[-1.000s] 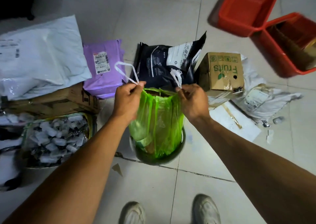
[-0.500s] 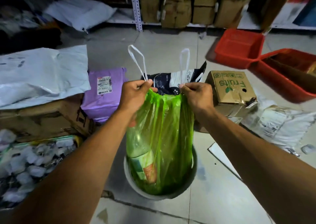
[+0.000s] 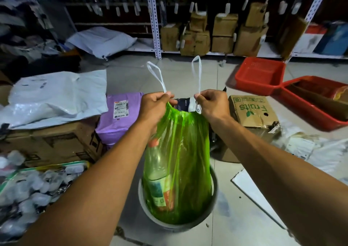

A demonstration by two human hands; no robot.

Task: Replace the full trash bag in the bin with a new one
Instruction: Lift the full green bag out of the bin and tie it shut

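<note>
Head view showed both hands up at the gathered mouth of the green trash bag (image 3: 178, 161). Left hand (image 3: 155, 107) was curled tight on the bag's neck with one white drawstring loop (image 3: 157, 76) sticking up out of the fist. Right hand (image 3: 211, 104) pinched the other loop (image 3: 196, 72) at its base, fingers closed on it. Bag hung stretched between the hands and the bin (image 3: 213, 195), its lower part down inside the rim, so it looked partly lifted, not out. A bottle (image 3: 157, 185) with a label showed through the plastic, plus other trash too blurry to name.

Step in hand, as I judged it: cinch the mouth and lift the full bag clear. To do it well, pull the two loops apart and upward evenly so the mouth closes before the weight comes onto it. Lift straight up, not sideways, or the bin could tip or drag along on the floor. Thin plastic with a hard bottle inside could tear at the neck, so a smooth pull beats a jerk. Holding the rim down with a foot might help if the bag stuck.

Fruits box (image 3: 252, 110) and purple parcel (image 3: 120, 117) sat close behind the bin; a free floor spot would be needed for setting the bag down. No new bag was visible.
</note>
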